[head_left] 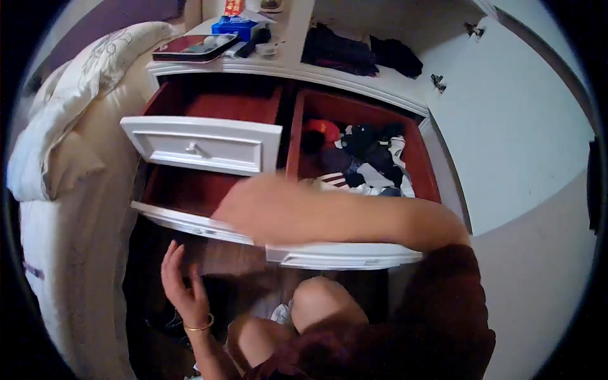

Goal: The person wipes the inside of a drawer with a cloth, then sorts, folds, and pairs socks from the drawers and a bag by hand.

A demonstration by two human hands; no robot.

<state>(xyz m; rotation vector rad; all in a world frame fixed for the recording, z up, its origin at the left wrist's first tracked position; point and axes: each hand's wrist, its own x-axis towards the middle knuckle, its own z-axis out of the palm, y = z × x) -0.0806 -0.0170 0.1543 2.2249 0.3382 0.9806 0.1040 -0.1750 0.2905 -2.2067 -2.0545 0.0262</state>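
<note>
1. Lower drawer [183,220] is standing open beneath the upper drawer [221,151]; reaching inside is calling for clearance between their fronts.
2. Right hand [263,209] is blurring over its front (finger state: I cannot tell).
3. Left hand [185,285] is hovering nearby, fingers loosely spread.

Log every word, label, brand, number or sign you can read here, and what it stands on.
None can be read.
Red item at the top edge: light marks like characters, too blurred to read.
Blue pack: any print is too small and blurred.
</note>
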